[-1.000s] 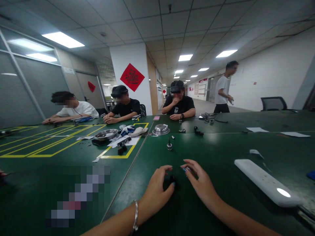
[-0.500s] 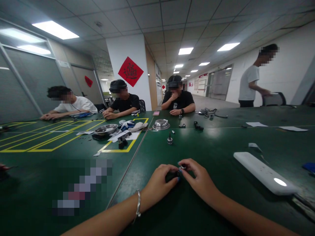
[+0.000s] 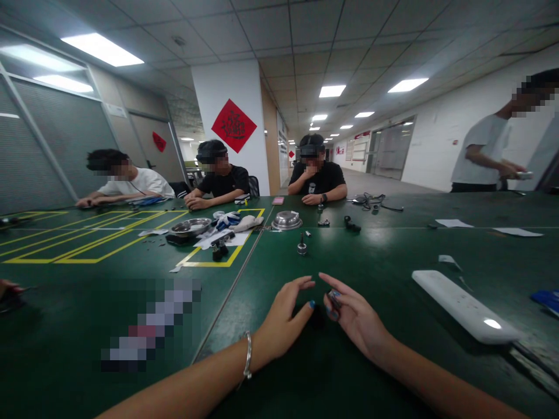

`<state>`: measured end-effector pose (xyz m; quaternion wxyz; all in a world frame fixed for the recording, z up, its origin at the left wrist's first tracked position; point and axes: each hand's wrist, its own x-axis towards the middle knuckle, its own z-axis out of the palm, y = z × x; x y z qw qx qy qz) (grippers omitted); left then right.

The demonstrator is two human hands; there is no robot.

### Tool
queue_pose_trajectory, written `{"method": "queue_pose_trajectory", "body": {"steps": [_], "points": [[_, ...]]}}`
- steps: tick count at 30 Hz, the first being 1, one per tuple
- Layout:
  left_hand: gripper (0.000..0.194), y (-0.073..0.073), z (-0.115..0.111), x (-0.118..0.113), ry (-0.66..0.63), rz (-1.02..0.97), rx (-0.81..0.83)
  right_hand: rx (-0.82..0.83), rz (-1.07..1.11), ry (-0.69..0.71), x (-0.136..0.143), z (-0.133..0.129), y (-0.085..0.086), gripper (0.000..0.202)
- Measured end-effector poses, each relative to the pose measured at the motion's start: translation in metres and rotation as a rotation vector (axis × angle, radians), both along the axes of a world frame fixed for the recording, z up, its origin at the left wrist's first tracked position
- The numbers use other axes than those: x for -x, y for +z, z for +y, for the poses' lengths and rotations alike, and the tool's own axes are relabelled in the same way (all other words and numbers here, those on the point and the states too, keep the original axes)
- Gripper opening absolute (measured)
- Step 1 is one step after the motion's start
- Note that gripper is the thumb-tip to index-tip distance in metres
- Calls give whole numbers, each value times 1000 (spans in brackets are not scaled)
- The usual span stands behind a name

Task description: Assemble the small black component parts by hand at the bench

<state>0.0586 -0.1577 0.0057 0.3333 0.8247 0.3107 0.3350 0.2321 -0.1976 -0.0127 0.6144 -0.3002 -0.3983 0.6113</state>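
Surface (image 3: 375, 256): green and flat, with yellow lines (image 3: 205, 266) on its left side;
Left hand (image 3: 279, 323): thumb and fingers stand apart, with a gap between them; a shiny bracelet (image 3: 248, 355) goes round the wrist;
Right hand (image 3: 362, 320): thumb and bent fingers pinch a small shiny part (image 3: 333, 298); the pointing finger sticks out, just beside the left hand's fingertips;
Small shiny part: in the right hand, above the surface; the fingers hide some of it;
Metal piece (image 3: 301, 247): stands upright past both hands, with a thin tip on top;
Silver dish (image 3: 287, 220): round, farther off;
Power strip (image 3: 463, 305): white, to the right of the right hand.
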Motion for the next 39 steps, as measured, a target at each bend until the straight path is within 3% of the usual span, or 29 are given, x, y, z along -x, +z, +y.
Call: {"method": "queue_pose_trajectory", "body": {"steps": [5, 8, 14, 20, 28, 32, 36, 39], "points": [[40, 1, -3, 2, -83, -80, 25, 120, 275, 428, -3, -8, 2, 47], [41, 5, -8, 3, -154, -166, 85, 95, 292, 548, -5, -9, 4, 49], [41, 16, -15, -1, -240, -366, 464, 74, 279, 610, -8, -9, 3, 57], [33, 14, -10, -7, -234, -500, 654, 51, 144, 646, -8, -11, 2, 73], [29, 20, -21, -5, -228, -450, 704, -32, -149, 668, -18, -29, 31, 70], [27, 23, -27, -3, -218, -373, 732, 44, -392, 634, -20, -38, 38, 61], [30, 33, -34, -3, -157, -332, 666, 21, -334, 650, -18, -38, 37, 64], [36, 43, -40, -2, -205, -368, 670, -66, -193, 742, -18, -37, 40, 67]]}}
